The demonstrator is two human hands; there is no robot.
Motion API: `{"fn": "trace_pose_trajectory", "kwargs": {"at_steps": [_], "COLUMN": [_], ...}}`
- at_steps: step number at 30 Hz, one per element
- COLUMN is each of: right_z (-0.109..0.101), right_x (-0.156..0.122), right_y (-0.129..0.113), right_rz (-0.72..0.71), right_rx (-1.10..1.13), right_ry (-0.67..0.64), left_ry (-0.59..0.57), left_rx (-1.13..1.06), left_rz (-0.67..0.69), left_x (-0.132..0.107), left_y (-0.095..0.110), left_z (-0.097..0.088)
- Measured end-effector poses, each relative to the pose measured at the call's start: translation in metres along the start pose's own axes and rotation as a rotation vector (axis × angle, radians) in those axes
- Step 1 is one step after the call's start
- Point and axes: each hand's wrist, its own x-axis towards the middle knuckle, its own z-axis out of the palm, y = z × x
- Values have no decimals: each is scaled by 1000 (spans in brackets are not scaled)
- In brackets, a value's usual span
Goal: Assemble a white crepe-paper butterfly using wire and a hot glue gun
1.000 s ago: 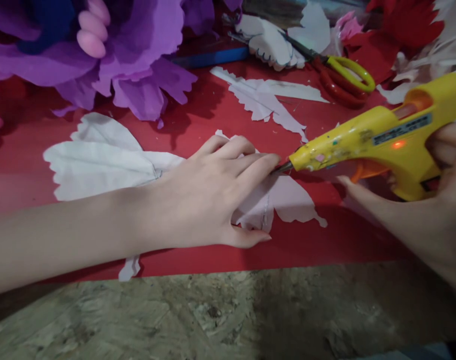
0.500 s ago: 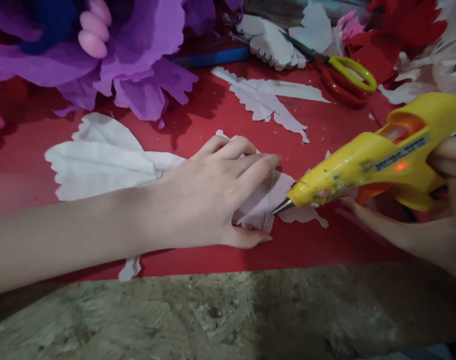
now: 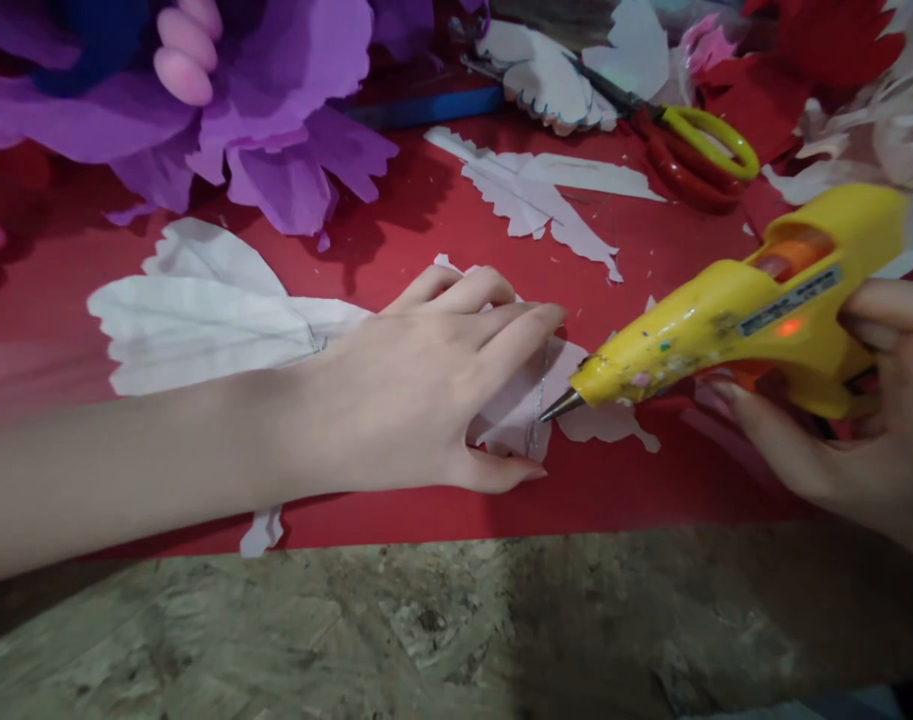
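My left hand (image 3: 426,390) lies palm down across a pale pinkish-white paper petal (image 3: 507,412), fingers spread and thumb apart, pressing it on the red sheet. Most of the petal is under the hand. A thin glossy line runs over its exposed end. My right hand (image 3: 876,410) is wrapped round the handle of a yellow hot glue gun (image 3: 673,330). The gun's metal nozzle is at that line, close to my left thumb; whether it touches the paper I cannot tell. White scalloped petals (image 3: 208,325) joined at a narrow point lie beside my left wrist.
The red sheet (image 3: 426,515) lies on a rough chipboard surface (image 3: 396,630). Purple paper petals (image 3: 276,170) with pink egg shapes (image 3: 182,75) stand at the back left. Scissors (image 3: 700,155), white scraps (image 3: 531,190) and red paper (image 3: 808,85) lie behind the hands.
The glue gun and my right hand have shifted slightly left, the nozzle moving a little along the petal's glossy line. My left hand stays pressed on the petal.
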Motion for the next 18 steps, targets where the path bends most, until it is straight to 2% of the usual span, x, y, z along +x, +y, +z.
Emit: {"fn": "trace_pose_trajectory", "kwargs": {"at_steps": [3, 8, 9, 12, 18], "right_z": [0, -1, -1, -1, 0], "right_x": [0, 3, 3, 1, -2], "right_y": [-4, -1, 0, 4, 3], "right_rz": [-5, -15, -19, -8, -41], "right_rx": [-27, -38, -39, -16, -10], "right_ry": [55, -1, -2, 17, -29], "left_ry": [-2, 24, -2, 24, 37], "left_rx": [16, 11, 13, 17, 9], "left_rz": [-12, 11, 5, 11, 22], "left_x": [1, 1, 0, 0, 0], "left_y": [0, 0, -1, -1, -1], "left_z": [0, 1, 1, 2, 3]}}
